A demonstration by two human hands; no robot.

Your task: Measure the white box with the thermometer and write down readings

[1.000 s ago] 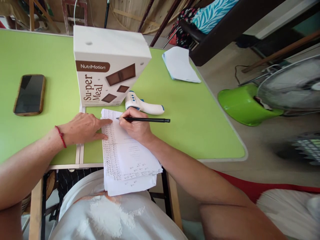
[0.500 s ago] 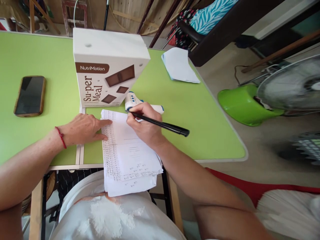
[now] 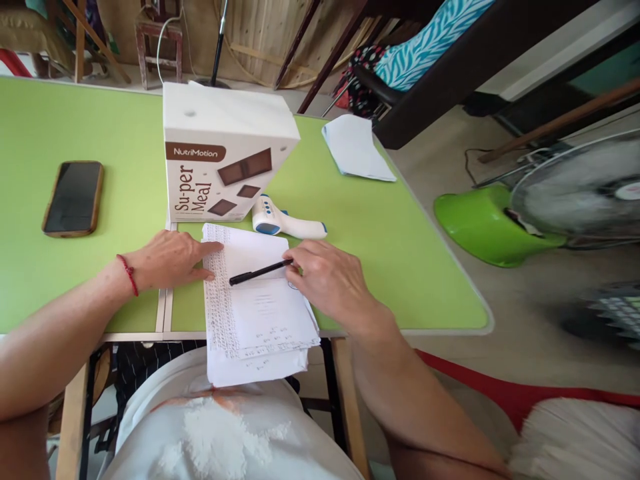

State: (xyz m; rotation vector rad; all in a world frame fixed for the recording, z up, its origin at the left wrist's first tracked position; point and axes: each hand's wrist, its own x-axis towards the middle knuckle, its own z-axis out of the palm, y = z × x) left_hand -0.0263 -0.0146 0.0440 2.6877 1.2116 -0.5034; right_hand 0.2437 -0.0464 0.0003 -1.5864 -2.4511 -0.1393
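Note:
A stack of white paper sheets (image 3: 250,313) overhangs the table's front edge, with dense handwriting down its left side and fainter lines at the middle and bottom. My left hand (image 3: 173,260) rests at its left edge, index finger and thumb stretched onto the written strip. Between the fingertips of my right hand (image 3: 327,277) is a black pen (image 3: 260,272), lying nearly level above the page and pointing left. Part of the pen's right end is hidden by my fingers. Just beyond the paper lies a white and blue infrared thermometer (image 3: 290,223).
A white and brown NutriMotion box (image 3: 220,153) stands behind the paper on the green table (image 3: 400,280). To the left lies a phone (image 3: 73,199); at the far right, folded papers (image 3: 356,148). Off the table's right side are a green stool (image 3: 475,227) and a fan (image 3: 585,193).
My right hand has moved right and slightly down, away from the thermometer. The pen has swung round and now points left across the page. My left hand stays on the paper.

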